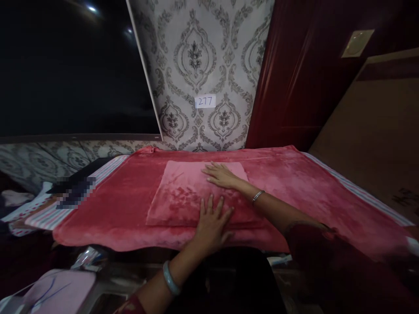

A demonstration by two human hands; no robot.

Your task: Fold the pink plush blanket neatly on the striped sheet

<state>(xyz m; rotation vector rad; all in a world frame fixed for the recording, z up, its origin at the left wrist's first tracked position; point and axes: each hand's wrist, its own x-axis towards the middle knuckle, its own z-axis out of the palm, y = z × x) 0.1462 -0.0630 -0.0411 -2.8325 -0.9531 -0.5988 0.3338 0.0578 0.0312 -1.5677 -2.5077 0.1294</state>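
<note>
A folded pink plush cloth lies flat on a larger red-pink plush blanket spread over the table. My left hand, with a pale bangle at the wrist, rests on the near edge of the folded cloth, fingers spread. Farther back, my right hand lies flat on the cloth's far part, its fingers stretched to the left; a thin silver bracelet circles that wrist. Neither hand grips anything. The pile under and around the hands shows darker brushed patches.
A striped cloth shows under the blanket at both sides. Behind the table are a patterned wall with a paper label reading 277, a large dark screen and a dark red panel. A cardboard box stands right.
</note>
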